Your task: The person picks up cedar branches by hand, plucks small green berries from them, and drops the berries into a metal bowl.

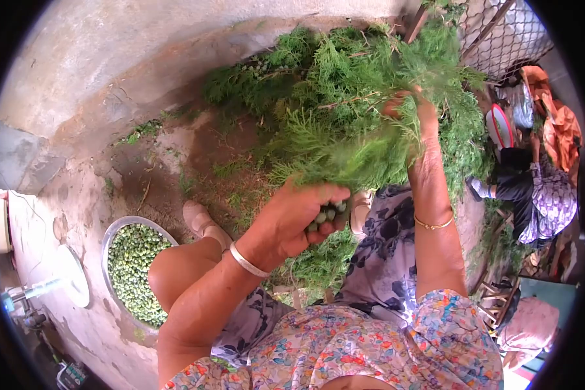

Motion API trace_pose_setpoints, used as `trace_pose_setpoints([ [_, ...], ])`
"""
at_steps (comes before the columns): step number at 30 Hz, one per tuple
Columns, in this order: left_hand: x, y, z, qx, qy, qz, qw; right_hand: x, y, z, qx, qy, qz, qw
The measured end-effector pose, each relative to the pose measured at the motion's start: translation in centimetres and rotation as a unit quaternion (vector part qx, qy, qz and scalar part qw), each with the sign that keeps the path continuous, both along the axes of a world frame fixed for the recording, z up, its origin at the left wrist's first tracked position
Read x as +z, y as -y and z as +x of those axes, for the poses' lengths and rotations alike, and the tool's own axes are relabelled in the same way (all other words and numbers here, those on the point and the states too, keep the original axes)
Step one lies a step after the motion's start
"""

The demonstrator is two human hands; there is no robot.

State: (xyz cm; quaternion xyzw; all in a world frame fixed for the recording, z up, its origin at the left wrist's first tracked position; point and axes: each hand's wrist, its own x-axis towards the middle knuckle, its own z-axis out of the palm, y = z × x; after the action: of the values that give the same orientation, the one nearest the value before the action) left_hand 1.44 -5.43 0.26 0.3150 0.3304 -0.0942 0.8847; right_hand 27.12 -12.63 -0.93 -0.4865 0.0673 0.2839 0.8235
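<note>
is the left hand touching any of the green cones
Touching: the head view shows several green cones held in the curled fingers of the left hand.

Two hands: one left hand [299, 209] and one right hand [424, 107]. Two wrist ornaments: one silver-coloured bangle [248, 261], one gold-coloured bracelet [435, 224]. One metal basin [136, 220] of green cones [133, 266], too many to count; at least three more cones in the left hand. One heap of conifer branches [344, 71]. Two beige shoes [201, 220]. Two other people [555, 203]. One orange cloth [561, 133].
</note>
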Motion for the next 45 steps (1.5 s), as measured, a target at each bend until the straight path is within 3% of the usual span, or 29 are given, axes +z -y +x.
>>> trace_pose_setpoints([
  [2, -0.1, -0.6, -1.1, -0.038, 0.062, -0.029, 0.997, 0.7, 0.8, 0.6, -0.023, 0.095, -0.080, 0.992],
  [4, -0.4, -0.8, -1.8, -0.076, 0.123, -0.061, 0.988, 1.4, 0.9, 1.3, -0.113, 0.082, 0.007, 0.990],
  [5, -0.6, -0.9, -2.1, -0.026, 0.143, -0.109, 0.983, 0.5, 1.8, 2.7, -0.088, 0.088, -0.015, 0.992],
  [6, -0.8, -1.0, -2.3, 0.023, 0.163, -0.154, 0.974, -1.3, 3.9, 3.9, 0.091, 0.048, 0.256, 0.961],
  [8, -1.2, -1.2, -2.5, 0.058, 0.180, -0.156, 0.969, -0.2, 3.3, 2.3, 0.149, -0.068, 0.230, 0.959],
  [9, -1.3, -1.4, -2.5, 0.088, 0.200, -0.158, 0.963, 0.5, 2.6, 1.5, 0.151, -0.070, 0.231, 0.958],
  [11, -1.3, -1.9, -2.5, 0.099, 0.224, -0.149, 0.958, 1.6, 1.3, 0.1, 0.118, -0.020, 0.006, 0.993],
  [12, -1.3, -2.1, -2.5, 0.107, 0.249, -0.142, 0.952, 1.6, 1.0, -0.2, 0.120, -0.020, 0.007, 0.993],
  [14, -0.8, -2.3, -2.5, 0.121, 0.225, -0.106, 0.961, 1.7, 1.0, -0.4, 0.127, -0.055, 0.003, 0.990],
  [15, -0.6, -2.3, -2.4, 0.135, 0.201, -0.070, 0.968, 0.5, 1.7, 0.4, 0.191, -0.163, 0.187, 0.950],
  [16, -0.7, -2.2, -2.2, 0.135, 0.201, -0.071, 0.968, 0.6, 1.8, -0.1, 0.190, -0.163, 0.186, 0.950],
  [18, -1.2, -2.0, -2.1, 0.177, 0.119, 0.002, 0.977, 0.5, 2.0, -1.3, 0.152, -0.209, 0.315, 0.913],
  [22, -3.2, -1.7, -1.5, 0.166, 0.069, 0.063, 0.982, 0.7, 2.1, -1.4, 0.160, -0.191, 0.368, 0.896],
  [25, -3.7, -1.9, -1.3, 0.146, 0.073, 0.038, 0.986, 0.9, 2.1, -1.1, 0.198, -0.148, 0.372, 0.895],
  [27, -3.0, -2.4, -1.2, 0.188, 0.081, -0.061, 0.977, 1.3, 2.1, -1.7, 0.192, -0.129, 0.376, 0.897],
  [28, -2.7, -2.7, -1.2, 0.188, 0.081, -0.059, 0.977, 1.0, 2.1, -1.3, 0.192, -0.130, 0.378, 0.896],
  [31, -2.2, -3.6, -1.7, 0.182, 0.102, -0.044, 0.977, 0.4, 2.2, -0.6, 0.269, -0.112, 0.384, 0.876],
  [34, -2.8, -4.8, -2.8, 0.185, 0.102, 0.048, 0.976, 0.4, 2.3, -0.1, 0.331, -0.073, 0.369, 0.866],
  [39, -3.8, -5.0, -3.3, 0.258, 0.050, 0.031, 0.964, 1.0, 2.2, 0.3, 0.462, -0.016, 0.427, 0.777],
  [40, -4.2, -4.8, -3.1, 0.259, 0.050, 0.031, 0.964, -0.4, 1.4, 1.5, 0.510, 0.017, 0.485, 0.710],
  [42, -5.1, -4.3, -2.7, 0.245, 0.061, 0.056, 0.966, -0.4, 0.7, 2.4, 0.588, -0.007, 0.506, 0.631],
  [45, -3.3, -3.4, -2.5, 0.190, 0.057, 0.064, 0.978, 0.1, 0.7, 1.1, 0.562, 0.004, 0.507, 0.653],
])
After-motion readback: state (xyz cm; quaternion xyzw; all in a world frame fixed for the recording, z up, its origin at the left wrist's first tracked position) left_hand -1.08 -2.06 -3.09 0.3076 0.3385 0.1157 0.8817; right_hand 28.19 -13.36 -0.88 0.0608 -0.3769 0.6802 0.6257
